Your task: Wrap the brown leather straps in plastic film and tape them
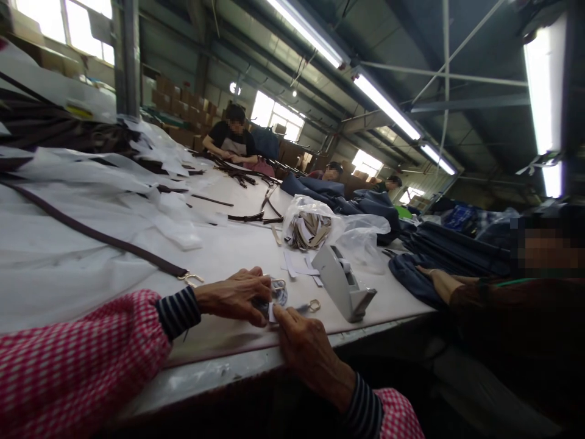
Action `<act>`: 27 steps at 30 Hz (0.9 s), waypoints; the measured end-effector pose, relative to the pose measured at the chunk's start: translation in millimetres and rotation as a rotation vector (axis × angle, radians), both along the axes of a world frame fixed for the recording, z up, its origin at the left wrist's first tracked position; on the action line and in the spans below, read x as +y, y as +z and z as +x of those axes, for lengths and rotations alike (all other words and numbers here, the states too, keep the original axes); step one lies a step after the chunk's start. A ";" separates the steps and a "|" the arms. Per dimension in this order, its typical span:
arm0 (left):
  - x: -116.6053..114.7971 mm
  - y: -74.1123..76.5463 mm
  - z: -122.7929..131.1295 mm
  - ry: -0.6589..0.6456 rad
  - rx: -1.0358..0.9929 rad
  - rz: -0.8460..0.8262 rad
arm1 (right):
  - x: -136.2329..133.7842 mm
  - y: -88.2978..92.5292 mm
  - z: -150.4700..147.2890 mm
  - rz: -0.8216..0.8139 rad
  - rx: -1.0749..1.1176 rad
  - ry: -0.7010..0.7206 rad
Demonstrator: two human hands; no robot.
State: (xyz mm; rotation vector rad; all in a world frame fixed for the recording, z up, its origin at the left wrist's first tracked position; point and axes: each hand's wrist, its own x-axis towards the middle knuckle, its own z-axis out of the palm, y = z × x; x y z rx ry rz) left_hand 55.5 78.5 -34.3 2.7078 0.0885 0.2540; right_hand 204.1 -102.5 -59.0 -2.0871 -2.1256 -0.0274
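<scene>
My left hand (242,296) reaches in from the left, its fingers bent down over a small grey bundle (280,294) that looks wrapped in clear plastic. A metal hook shows at the bundle's top. My right hand (311,344) is closed at the table's front edge, thumb and fingertips pinching a small white strip (272,313) against the bundle. Just beyond the right fingers lies a gold-coloured hook (314,305) on a short grey end. Left of my left hand, a long dark strap (105,239) ends in another gold-coloured hook (191,279). My fingers partly hide the bundle.
A grey tape dispenser (340,283) stands right of my hands, with white paper slips (297,266) behind it. Farther back is a plastic bag of strips (311,228). White sheeting (91,207) covers the left. At right, a co-worker's hand (439,277) touches dark blue fabric (411,286).
</scene>
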 end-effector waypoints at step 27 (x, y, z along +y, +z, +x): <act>-20.0 -41.3 15.8 0.139 -0.144 0.224 | -56.5 95.5 184.7 0.312 0.600 -0.649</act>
